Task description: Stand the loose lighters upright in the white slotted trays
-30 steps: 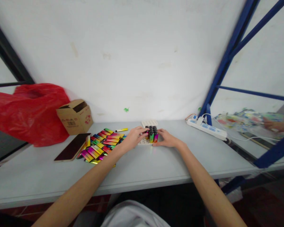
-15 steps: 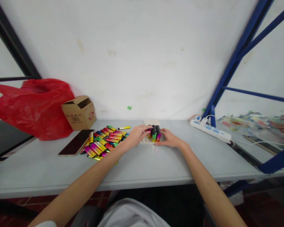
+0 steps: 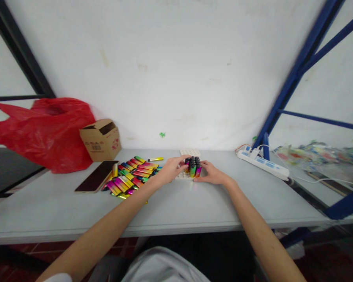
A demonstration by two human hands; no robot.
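Observation:
Several lighters point(image 3: 195, 167) with black tops and shiny gradient bodies stand upright, packed together in a white tray with holes point(image 3: 181, 175). My left hand point(image 3: 173, 168) reaches over the tray's left part, thumb and fingers closed on a lighter point(image 3: 187, 161) at the left side of the group. Fingers partly hide that lighter. On the right side, my right hand point(image 3: 211, 173) lies against the group with thumb and forefinger apart, the thumb near the tray's front edge. Left of the tray spreads a loose pile of lighters point(image 3: 126, 181) in yellow, pink, green and red.
A dark-screened phone point(image 3: 97, 177) lies left of the pile. Behind it stand a cardboard box point(image 3: 101, 141) and a red plastic bag point(image 3: 57, 137). Another white holed tray point(image 3: 190, 152) is near the wall. A power strip point(image 3: 263, 162) sits right, by a blue frame point(image 3: 292, 78).
Both hands stay at the tray almost unmoved; my left fingers shift slightly at the lighters. The view has turned a little, and a person's hand at the far right edge is out of sight.

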